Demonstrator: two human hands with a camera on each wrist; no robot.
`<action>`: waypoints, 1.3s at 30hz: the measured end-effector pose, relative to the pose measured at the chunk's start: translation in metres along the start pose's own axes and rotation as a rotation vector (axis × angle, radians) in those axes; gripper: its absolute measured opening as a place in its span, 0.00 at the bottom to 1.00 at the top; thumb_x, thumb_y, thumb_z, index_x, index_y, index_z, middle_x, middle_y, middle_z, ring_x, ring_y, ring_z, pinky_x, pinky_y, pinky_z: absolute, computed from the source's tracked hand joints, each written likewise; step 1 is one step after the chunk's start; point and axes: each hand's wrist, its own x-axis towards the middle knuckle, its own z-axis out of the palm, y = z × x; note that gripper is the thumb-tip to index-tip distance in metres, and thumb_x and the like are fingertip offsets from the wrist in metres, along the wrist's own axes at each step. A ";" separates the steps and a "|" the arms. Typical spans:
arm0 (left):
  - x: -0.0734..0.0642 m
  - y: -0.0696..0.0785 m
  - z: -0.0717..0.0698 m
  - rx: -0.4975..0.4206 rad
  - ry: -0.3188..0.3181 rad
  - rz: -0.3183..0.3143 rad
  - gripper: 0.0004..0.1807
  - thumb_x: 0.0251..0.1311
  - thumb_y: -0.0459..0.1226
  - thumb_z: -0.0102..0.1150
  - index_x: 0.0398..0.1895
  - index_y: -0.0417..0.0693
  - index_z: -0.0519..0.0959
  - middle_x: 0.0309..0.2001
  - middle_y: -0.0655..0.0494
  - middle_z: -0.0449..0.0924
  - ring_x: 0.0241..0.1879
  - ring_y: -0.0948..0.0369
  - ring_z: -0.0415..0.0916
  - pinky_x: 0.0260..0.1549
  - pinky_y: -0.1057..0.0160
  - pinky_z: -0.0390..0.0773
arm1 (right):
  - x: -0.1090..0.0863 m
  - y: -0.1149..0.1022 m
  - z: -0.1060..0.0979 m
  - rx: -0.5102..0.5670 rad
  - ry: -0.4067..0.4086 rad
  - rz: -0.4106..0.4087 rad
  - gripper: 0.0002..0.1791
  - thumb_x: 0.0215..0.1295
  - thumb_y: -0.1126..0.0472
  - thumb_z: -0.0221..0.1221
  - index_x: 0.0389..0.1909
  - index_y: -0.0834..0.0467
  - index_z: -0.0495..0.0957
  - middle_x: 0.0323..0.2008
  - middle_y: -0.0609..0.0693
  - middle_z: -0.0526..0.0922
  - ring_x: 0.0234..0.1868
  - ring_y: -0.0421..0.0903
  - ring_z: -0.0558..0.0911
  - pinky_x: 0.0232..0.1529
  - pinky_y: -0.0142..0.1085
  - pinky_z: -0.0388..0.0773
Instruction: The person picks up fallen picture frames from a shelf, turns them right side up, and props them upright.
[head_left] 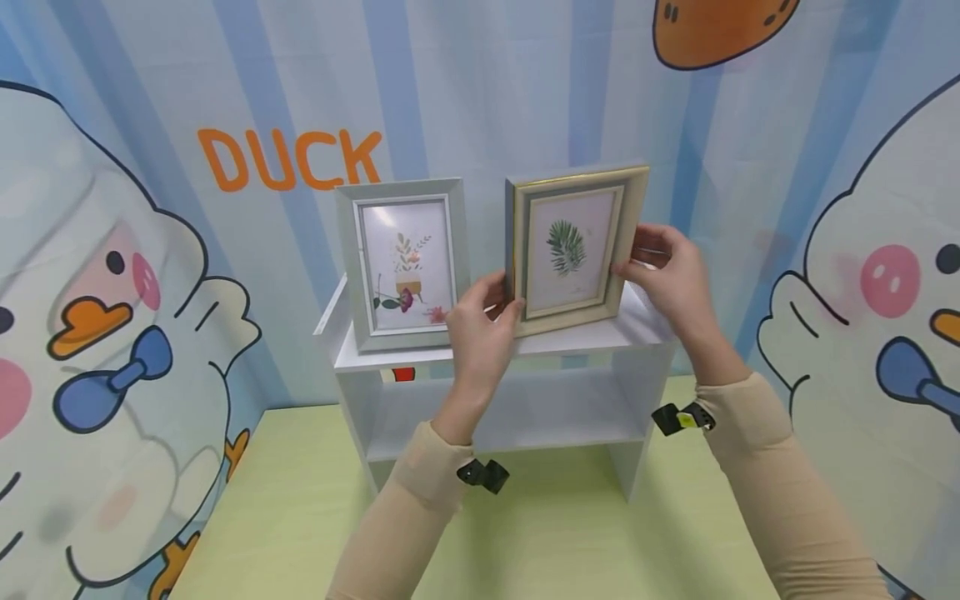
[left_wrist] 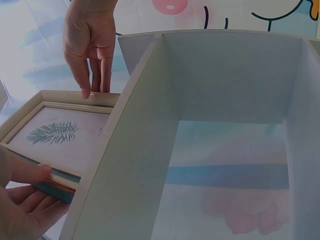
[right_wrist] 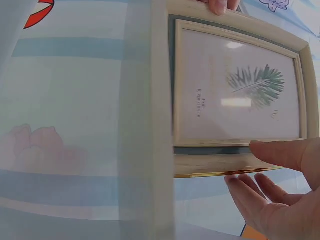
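A cream picture frame with gold edging [head_left: 633, 242] and a green leaf print stands upright on or just above the top of a white shelf [head_left: 555, 342], turned slightly to the left; whether its base touches is unclear. My left hand [head_left: 483, 333] pinches its left side low down, thumb in front and fingers behind. On the opposite side, my right hand [head_left: 671, 275] holds the edge between thumb and fingers. In the right wrist view the right thumb lies on the border of the frame [right_wrist: 225, 162]. A silvery-white frame [head_left: 405, 340] with a flower print stands to the left.
Below the top board, the white shelf has a middle board [head_left: 555, 408] and two side panels. It stands on a pale green surface [head_left: 285, 500]. Behind it hangs a striped blue curtain [head_left: 480, 92] with duck drawings and orange lettering.
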 end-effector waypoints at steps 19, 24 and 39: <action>-0.008 0.003 0.010 -0.104 0.060 0.074 0.16 0.47 0.27 0.69 0.42 0.37 0.81 0.35 0.46 0.85 0.35 0.58 0.83 0.36 0.67 0.83 | 0.003 -0.032 -0.016 0.034 0.163 -0.121 0.27 0.59 0.56 0.65 0.60 0.54 0.73 0.59 0.52 0.76 0.60 0.42 0.76 0.61 0.32 0.72; -0.011 0.005 0.016 -0.104 0.102 0.098 0.15 0.44 0.26 0.71 0.39 0.37 0.81 0.33 0.46 0.85 0.33 0.58 0.82 0.35 0.68 0.83 | 0.006 -0.038 -0.015 0.071 0.182 -0.189 0.26 0.58 0.56 0.65 0.58 0.55 0.74 0.58 0.51 0.77 0.59 0.41 0.77 0.60 0.31 0.73; -0.017 0.010 0.032 -0.049 0.179 0.153 0.14 0.44 0.29 0.72 0.36 0.39 0.81 0.30 0.48 0.84 0.28 0.59 0.82 0.31 0.67 0.84 | 0.013 -0.059 -0.011 0.062 0.141 -0.344 0.25 0.57 0.59 0.66 0.57 0.59 0.75 0.57 0.54 0.78 0.58 0.44 0.77 0.60 0.32 0.73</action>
